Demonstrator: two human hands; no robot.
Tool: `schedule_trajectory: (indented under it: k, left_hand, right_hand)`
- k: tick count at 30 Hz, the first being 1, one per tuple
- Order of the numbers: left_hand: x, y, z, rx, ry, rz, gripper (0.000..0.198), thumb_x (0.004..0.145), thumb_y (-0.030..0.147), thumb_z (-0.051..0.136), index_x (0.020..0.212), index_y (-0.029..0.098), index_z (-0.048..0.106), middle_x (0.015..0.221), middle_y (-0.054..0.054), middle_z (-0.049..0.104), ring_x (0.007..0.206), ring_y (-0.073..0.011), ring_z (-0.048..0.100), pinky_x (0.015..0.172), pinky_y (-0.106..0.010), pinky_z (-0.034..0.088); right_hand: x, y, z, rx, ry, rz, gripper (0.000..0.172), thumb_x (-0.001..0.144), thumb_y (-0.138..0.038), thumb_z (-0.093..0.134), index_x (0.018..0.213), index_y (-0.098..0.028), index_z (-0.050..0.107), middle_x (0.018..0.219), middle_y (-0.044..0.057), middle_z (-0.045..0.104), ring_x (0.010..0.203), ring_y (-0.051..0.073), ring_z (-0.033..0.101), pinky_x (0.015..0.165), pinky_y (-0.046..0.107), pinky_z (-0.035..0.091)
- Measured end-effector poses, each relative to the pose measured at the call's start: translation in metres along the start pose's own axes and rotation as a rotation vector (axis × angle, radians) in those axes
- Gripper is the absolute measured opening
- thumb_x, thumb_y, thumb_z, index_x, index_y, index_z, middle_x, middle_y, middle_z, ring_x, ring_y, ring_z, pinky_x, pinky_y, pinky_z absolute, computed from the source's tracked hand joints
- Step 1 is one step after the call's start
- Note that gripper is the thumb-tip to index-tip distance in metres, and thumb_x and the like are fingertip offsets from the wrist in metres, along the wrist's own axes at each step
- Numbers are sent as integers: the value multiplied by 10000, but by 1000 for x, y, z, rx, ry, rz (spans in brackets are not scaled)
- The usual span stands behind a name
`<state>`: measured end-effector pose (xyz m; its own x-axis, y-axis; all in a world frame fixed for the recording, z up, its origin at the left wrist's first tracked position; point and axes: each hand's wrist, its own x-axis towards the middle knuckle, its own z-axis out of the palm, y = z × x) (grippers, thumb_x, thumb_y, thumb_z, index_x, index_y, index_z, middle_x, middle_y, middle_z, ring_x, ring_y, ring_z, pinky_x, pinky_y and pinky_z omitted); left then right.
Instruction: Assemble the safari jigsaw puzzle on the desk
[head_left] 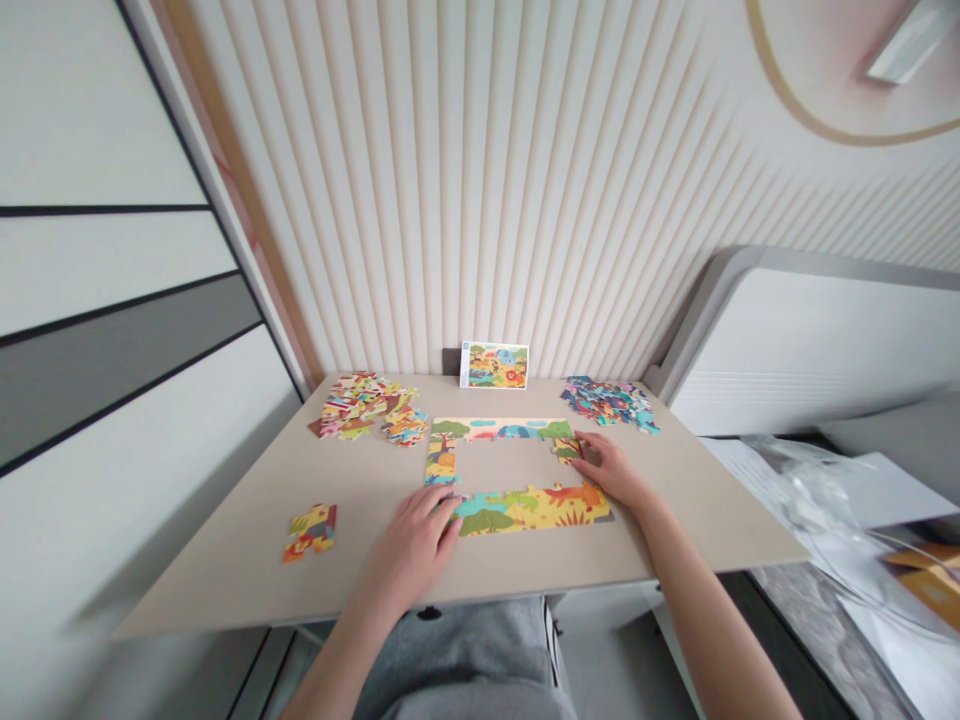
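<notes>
Because the partly built jigsaw frame (502, 430) lies loose on the table (225, 560), a careless push could split its joins or shift it out of square. The left hand (416, 545), flat with fingers together, rests on the frame's lower strip; the right hand (607, 470), narrowly curled, touches a piece (566, 450) at the upper right corner, though whether it grips cannot be told. 2 piles of pieces (367, 405) lie beyond, either side of a picture card (493, 365).
</notes>
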<state>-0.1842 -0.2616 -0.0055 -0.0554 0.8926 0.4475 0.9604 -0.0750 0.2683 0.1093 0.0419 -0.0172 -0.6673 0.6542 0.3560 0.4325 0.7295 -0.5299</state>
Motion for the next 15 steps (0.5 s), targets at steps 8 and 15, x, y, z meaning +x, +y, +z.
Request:
schedule_trajectory:
  k: [8, 15]
  left_hand:
    - [-1, 0, 1, -2, -2, -3, 283, 984, 232, 508, 1243, 248, 623, 1285, -82, 627, 1207, -260, 586, 1054, -485, 508]
    - [0, -1, 2, -5, 28, 15, 283, 979, 229, 512, 1234, 252, 631, 1270, -87, 637, 1188, -259, 600, 1037, -481, 520]
  right_hand:
    - [2, -1, 2, -72, -42, -38, 376, 923, -407, 586, 1270, -320, 700, 1335, 82, 636, 1214, 299, 598, 1083, 491, 433]
    - [1, -9, 2, -234, -62, -48, 374, 929, -370, 545, 1264, -328, 706, 1323, 75, 652, 1205, 298, 591, 1059, 496, 433]
